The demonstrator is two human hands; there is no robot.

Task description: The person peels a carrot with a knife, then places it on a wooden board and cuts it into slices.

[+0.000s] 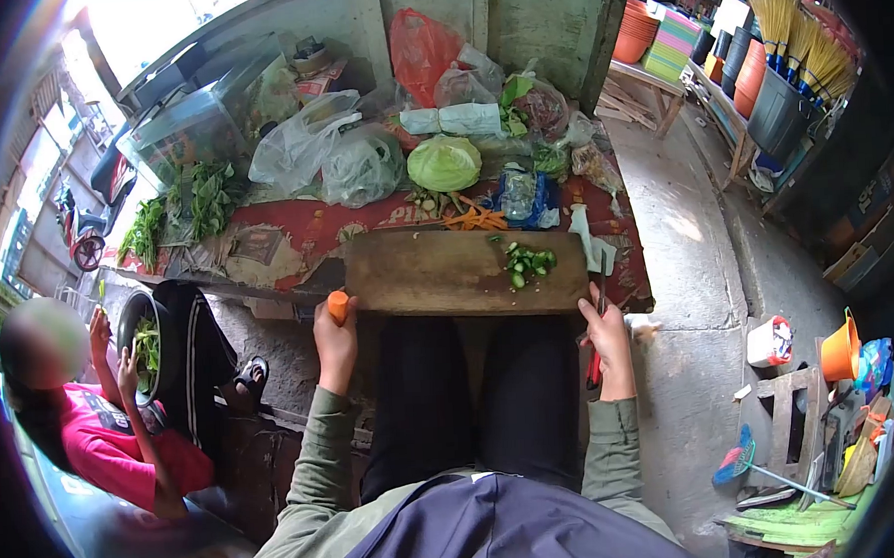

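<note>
My left hand [335, 349] is closed around a carrot [338, 306] at the left end of the wooden cutting board [417, 275]. The carrot's blunt orange end points up. At the board's right end, my right hand [609, 337] grips a knife [594, 370]; its red handle shows below the fingers and a narrow dark blade seems to point upward. Chopped green vegetable pieces [528, 263] lie on the right half of the board. Just behind the board are orange carrot strips [476, 219] and a pale green cabbage [444, 164].
Plastic bags [362, 165] and leafy greens [209, 198] crowd the back of the red-covered table [296, 248]. At left, a seated person [139, 432] handles greens in a dark basin [134, 343]. Brooms [801, 49], buckets and an orange pot [839, 347] stand at right.
</note>
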